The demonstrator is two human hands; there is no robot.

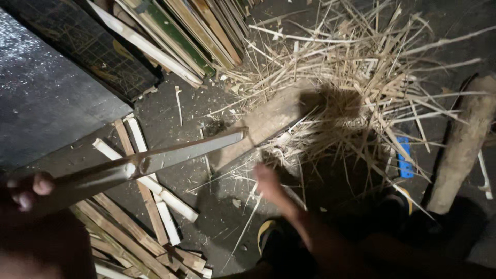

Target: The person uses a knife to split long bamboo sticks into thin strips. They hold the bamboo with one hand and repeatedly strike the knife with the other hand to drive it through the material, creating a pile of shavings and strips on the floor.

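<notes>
My left hand (28,190) sits at the lower left edge, its fingers closed around the near end of a long grey-brown bamboo slat (155,160). The slat slants up to the right, and its far tip ends beside a flat wooden block (268,121) on the floor. Motion blurs my right hand (268,182), which is low over the dark floor in the middle, near thin pale splinters. I cannot make out whether its fingers hold anything.
A big heap of bamboo splinters (361,77) covers the upper right. A thick log (462,147) lies at the right, a small blue object (404,157) beside it. Stacked slats (191,31) lean at the top, and loose slats (144,206) lie lower left. A dark board (88,46) stands upper left.
</notes>
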